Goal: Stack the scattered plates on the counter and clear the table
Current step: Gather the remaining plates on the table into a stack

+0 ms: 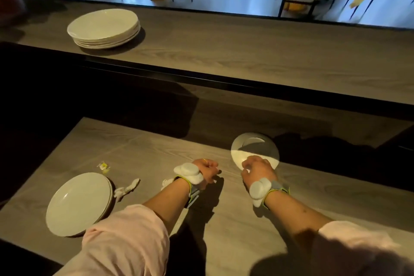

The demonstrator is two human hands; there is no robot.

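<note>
In the head view, a stack of large white ceramic plates [104, 28] sits in the upper left of the frame on the raised grey wood-grain counter [246, 51]. Below it, across the lower half, runs the lower grey wood-grain table [156, 148]. At lower left a pair of white dinner plates [78, 204] lies stacked, partly covered by a pink sleeve [125, 242]. Just right of them lie a crumpled white tissue [126, 189] and, a little further up, a small yellow-and-white wrapper [103, 166].

Right of centre, a small white round plate [254, 149] rests on the table, half in shadow. The right hand [257, 171] lies on its near rim with fingers curled over the edge; whether they have closed under it I cannot tell. The left hand [207, 171] is fisted just left of the plate, and something white shows beneath the wrist, possibly another tissue, though the grasp is hidden.

The step in hand looks to be picking up the small plate. Next it likely needs lifting and carrying up-left to the counter stack, with the scraps gathered afterwards.
</note>
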